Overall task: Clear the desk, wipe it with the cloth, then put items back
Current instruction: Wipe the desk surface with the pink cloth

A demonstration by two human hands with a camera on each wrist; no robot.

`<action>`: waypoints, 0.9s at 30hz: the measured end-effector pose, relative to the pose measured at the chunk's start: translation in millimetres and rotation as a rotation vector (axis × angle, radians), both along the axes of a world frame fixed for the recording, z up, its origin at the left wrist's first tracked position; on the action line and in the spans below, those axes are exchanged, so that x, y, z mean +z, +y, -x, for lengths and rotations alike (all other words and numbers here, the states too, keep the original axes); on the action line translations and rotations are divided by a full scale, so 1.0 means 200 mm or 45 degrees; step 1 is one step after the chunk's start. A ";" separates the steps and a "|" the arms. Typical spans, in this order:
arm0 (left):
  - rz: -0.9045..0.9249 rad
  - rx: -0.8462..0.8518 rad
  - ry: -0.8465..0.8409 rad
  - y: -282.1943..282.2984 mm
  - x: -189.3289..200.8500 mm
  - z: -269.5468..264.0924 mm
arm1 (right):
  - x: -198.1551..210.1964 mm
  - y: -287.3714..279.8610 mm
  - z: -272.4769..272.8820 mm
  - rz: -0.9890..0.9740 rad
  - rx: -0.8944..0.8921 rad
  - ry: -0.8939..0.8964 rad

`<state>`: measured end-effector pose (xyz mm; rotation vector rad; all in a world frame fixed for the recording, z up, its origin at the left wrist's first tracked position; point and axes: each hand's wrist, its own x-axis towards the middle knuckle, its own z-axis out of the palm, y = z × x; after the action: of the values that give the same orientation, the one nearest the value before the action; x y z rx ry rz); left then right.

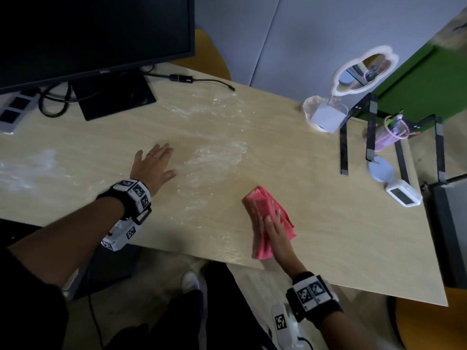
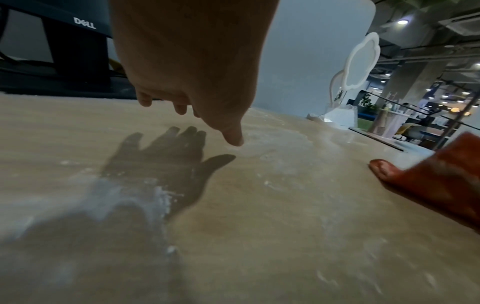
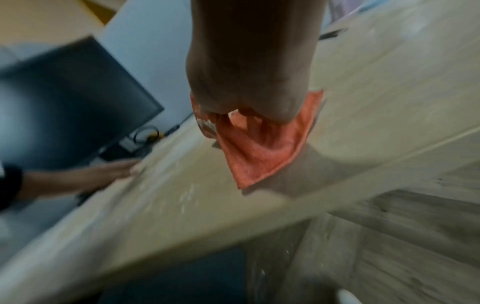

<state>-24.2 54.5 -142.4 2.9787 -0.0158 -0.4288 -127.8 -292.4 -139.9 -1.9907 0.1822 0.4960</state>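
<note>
Monitor (image 1: 93,26) and mirror (image 1: 364,69) sat well back, white smears (image 1: 217,152) across the bench (image 1: 328,236). Left hand (image 1: 154,165) spread wide; right hand (image 1: 275,236) probably held the crumpled pink cloth (image 1: 257,200) in its grip.

Each wrist wears a black strap: the left strap (image 1: 134,195) and right strap (image 1: 313,296) carry white blocks printed with black-and-white square markers. White camera housings (image 1: 118,236) hang beneath. The left hand (image 1: 154,164) wears a thin ring (image 1: 149,154). Dark sleeve (image 1: 30,299), white shoe (image 1: 189,281).

A monitor (image 1: 88,34) stands far left, a cable (image 1: 202,80) beside its base. On the right are a mirror (image 1: 364,69), black stand (image 1: 369,132), pink pen cup (image 1: 389,137), blue disc (image 1: 380,169) and white clock (image 1: 403,193).
</note>
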 end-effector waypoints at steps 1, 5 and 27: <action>-0.015 0.008 0.040 0.02 -0.01 -0.01 | -0.06 0.02 0.01 0.197 0.157 -0.056; -0.061 0.043 0.097 0.10 -0.04 -0.07 | -0.22 0.21 0.05 0.870 0.239 -0.192; -0.365 -0.062 0.292 0.12 -0.07 -0.22 | -0.35 0.55 -0.81 0.987 -0.526 -0.095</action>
<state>19.7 78.0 -156.3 3.1899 -0.0046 -0.8431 35.1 -181.7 -209.7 -2.6147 0.8192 0.0709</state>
